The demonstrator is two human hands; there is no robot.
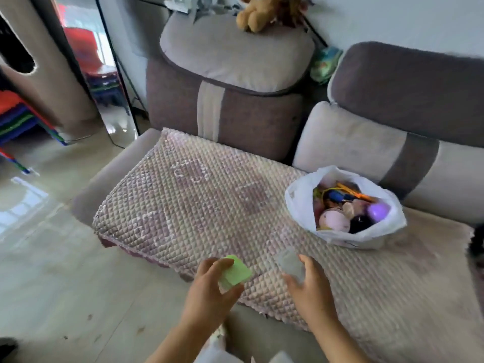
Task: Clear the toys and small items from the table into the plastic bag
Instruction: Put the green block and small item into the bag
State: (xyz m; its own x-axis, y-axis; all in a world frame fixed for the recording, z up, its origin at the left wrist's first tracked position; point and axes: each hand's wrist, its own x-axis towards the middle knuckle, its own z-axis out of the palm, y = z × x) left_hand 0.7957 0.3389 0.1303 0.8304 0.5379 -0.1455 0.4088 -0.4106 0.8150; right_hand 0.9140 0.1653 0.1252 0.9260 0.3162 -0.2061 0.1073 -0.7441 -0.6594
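In left hand point(209, 286): green block point(235, 272)

We see grey sofa point(366, 323), seat draped with quilted pinkish cover point(199, 205). Square-ish grey cushion point(230, 82) stands at sofa's far end, pale stripe down its front. Brown plush toy point(258, 13) sits on top of that cushion, partly cut by frame edge. Back cushions point(387, 142) along right side, two-tone grey. Teal fabric item point(324, 64) wedged between cushion and sofa back. We note leaning mirror point(104, 74) at left, stacked coloured plastic stools point(18, 119) on glossy tiled floor point(52, 271).
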